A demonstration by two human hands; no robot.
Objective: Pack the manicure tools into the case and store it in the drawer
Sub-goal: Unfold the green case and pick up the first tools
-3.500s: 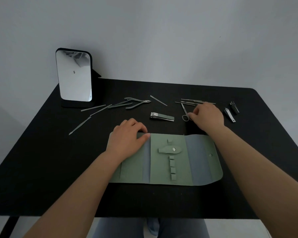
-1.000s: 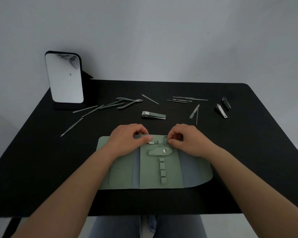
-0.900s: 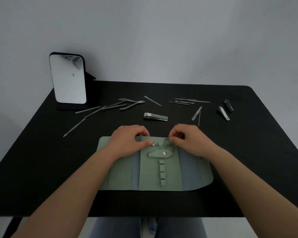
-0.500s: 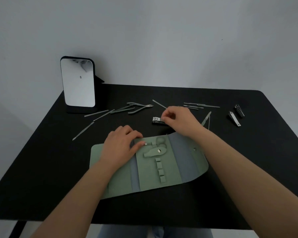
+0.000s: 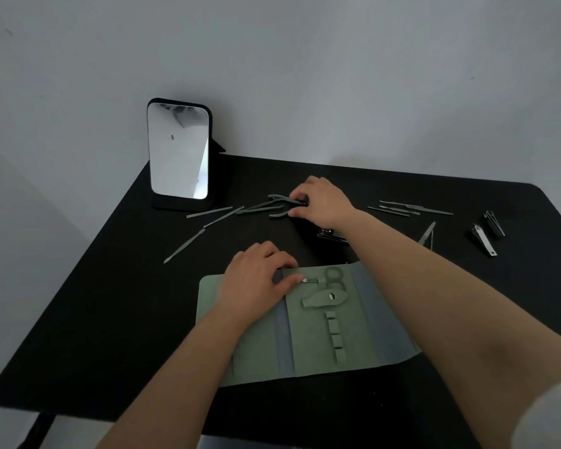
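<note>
The green manicure case lies unfolded on the black table. Small scissors sit in its top loop. My left hand rests on the case's left part, fingers curled, fingertips touching the scissors' tip. Farther back, my right hand grips the cuticle nippers by their jaw end. Loose tools lie around: thin files at the left, a nail clipper partly under my right forearm, slim picks, tweezers and two clippers at the right.
A standing mirror with a black base is at the table's back left, against a grey wall. The table's front edge lies just below the case.
My right hand left the nail clipper and moved back-left onto the cuticle nippers. The left hand stays on the case. The camera has tilted and shifted.
</note>
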